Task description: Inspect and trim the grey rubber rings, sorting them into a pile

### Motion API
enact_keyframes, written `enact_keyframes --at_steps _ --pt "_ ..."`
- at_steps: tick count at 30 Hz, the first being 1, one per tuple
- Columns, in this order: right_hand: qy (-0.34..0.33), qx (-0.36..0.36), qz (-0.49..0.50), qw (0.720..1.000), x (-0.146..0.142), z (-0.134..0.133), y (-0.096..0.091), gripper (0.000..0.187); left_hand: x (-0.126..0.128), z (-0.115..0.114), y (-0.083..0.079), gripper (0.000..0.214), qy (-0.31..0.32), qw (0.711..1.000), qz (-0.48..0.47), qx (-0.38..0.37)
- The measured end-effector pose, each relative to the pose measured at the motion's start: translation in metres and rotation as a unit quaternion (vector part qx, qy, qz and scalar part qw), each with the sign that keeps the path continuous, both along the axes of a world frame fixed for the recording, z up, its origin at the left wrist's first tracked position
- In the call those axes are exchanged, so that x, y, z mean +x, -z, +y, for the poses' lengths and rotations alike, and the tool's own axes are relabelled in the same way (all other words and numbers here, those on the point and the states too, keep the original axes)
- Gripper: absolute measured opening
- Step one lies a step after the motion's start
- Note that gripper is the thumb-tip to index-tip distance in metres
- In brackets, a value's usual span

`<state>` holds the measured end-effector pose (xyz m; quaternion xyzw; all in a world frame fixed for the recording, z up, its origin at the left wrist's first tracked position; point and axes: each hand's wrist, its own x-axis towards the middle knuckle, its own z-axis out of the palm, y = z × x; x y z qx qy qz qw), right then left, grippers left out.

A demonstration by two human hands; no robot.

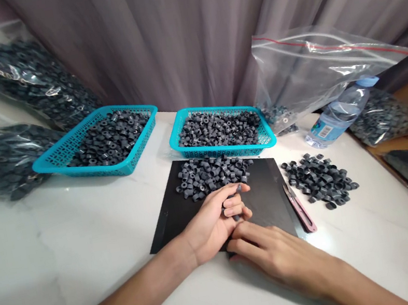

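The left hand (217, 216) curls its fingers around dark grey tubular pieces (236, 217), seemingly to keep them from dropping, above the black mat (268, 188). The right hand (274, 248) meets it at the mat's near edge; whether it pinches anything is hidden. A heap of pieces (211, 175) sits at the mat's far edge, probably for easy reach; pink-handled snips (297, 208) lie along its right edge.

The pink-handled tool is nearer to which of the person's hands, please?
Right. The right hand is left of the pink-handled tool, toward the wearer; the left hand is farther left, over the black mat.
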<state>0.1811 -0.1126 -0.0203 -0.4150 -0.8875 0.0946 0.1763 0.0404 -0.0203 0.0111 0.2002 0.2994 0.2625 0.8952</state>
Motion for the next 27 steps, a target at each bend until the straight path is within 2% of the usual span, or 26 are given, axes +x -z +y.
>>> enact_keyframes --at_steps 2,4,8,13,16,20,23,27 --pt "-0.006 0.005 0.028 1.0 0.005 0.001 -0.005 0.021 -0.001 0.002 0.002 0.018 -0.005 1.0 -0.013 -0.013" --pt "0.014 0.033 0.097 0.995 0.009 0.003 -0.009 0.021 -0.002 0.003 0.005 0.019 -0.003 1.0 -0.016 -0.024" --pt "0.115 0.087 0.235 0.961 0.013 0.008 -0.019 0.021 -0.002 0.004 0.005 0.022 -0.026 0.999 0.001 -0.024" --pt "0.192 0.107 0.29 0.931 0.014 0.008 -0.025 0.021 0.001 0.002 0.001 0.022 -0.06 0.997 0.014 -0.041" --pt "0.213 0.125 0.28 0.928 0.013 0.005 -0.023 0.024 0.001 0.001 0.003 0.022 -0.054 0.997 0.006 -0.049" --pt "0.166 0.142 0.189 0.957 0.01 0.0 -0.018 0.035 0.002 -0.001 0.005 0.021 -0.037 0.998 0.014 -0.046" --pt "0.15 0.067 0.142 0.976 0.011 0.0 -0.016 0.037 0.003 -0.004 0.003 0.021 -0.045 0.997 0.015 -0.052" --pt "0.132 -0.019 0.122 0.984 0.014 0.004 -0.018 0.03 0.004 -0.006 0.003 0.026 -0.043 0.997 0.011 -0.058"
